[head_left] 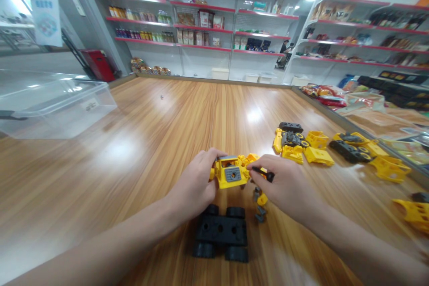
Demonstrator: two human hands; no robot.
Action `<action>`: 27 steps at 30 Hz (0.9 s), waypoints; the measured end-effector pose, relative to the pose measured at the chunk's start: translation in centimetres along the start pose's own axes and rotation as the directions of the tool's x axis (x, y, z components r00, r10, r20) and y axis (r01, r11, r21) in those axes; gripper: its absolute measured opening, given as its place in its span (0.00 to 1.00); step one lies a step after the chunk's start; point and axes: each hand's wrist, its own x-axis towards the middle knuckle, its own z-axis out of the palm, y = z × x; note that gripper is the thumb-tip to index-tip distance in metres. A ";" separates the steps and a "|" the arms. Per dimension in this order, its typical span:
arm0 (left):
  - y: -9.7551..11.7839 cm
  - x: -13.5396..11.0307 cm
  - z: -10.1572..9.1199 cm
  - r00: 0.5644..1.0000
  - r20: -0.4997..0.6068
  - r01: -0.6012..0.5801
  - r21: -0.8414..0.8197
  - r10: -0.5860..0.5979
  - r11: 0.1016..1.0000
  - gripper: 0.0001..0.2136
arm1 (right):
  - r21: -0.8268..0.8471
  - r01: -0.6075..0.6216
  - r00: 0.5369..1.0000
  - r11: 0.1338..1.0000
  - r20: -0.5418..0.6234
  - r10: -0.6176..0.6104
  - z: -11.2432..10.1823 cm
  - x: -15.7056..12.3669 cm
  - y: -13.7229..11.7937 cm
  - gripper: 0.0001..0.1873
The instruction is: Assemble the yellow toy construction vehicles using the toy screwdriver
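Above the wood-grain table, my left hand grips the yellow toy vehicle body, which has a grey slatted panel on its side. My right hand is at the body's right end, its fingers closed on a small black screwdriver. Whether the tool's tip touches the body cannot be made out. Below the hands, a black wheeled chassis rests on the table. Small grey and yellow pieces lie just right of it, partly hidden by my right hand.
Yellow and black toy vehicle parts lie in groups on the right, with another yellow piece near the right edge. A clear plastic bin stands at the left. Packaged goods lie beyond the table's right border; stocked shelves line the back.
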 end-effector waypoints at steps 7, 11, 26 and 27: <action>-0.2 0.0 0.0 0.999 -0.027 -0.031 0.026 0.031 0.999 0.23 | -0.156 0.060 0.972 0.986 0.233 -0.022 0.9 -0.1 0.8 0.08; 0.0 0.1 -0.1 0.998 -0.022 -0.055 0.040 0.056 0.998 0.23 | -0.159 0.077 0.954 0.984 0.297 -0.026 1.0 -0.2 0.7 0.05; 0.3 0.2 -0.5 0.998 -0.033 -0.048 0.129 0.052 0.990 0.18 | 0.064 0.082 0.987 0.995 -0.144 -0.072 -0.5 -0.2 -0.8 0.04; 0.4 0.2 -0.5 0.998 -0.034 -0.047 0.131 0.052 0.990 0.17 | 0.087 0.130 0.984 0.988 -0.135 -0.117 -0.5 -0.3 -1.0 0.05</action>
